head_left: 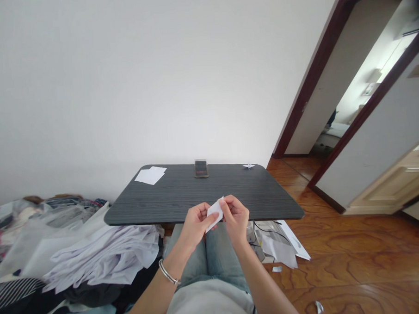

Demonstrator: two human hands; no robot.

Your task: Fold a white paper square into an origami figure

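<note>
A small piece of white paper (pixel 214 213), apparently folded, is held between my two hands over the near edge of the dark table (pixel 176 195). My left hand (pixel 198 221) pinches its lower left part, the thumb lying across the front. At the upper right corner, my right hand (pixel 235 215) grips the paper between thumb and fingers. White paper sheets (pixel 150 175) lie overlapping at the table's far left. A folded paper shape (pixel 248 165) with points sits at the far right.
A phone (pixel 200 168) rests at the table's back edge by the white wall. Left of the table is a heap of clothes and white cloth (pixel 106 254). Below on the right are cables and papers (pixel 279 249), with paper scraps (pixel 319 307) on the wooden floor. A doorway stands farther right.
</note>
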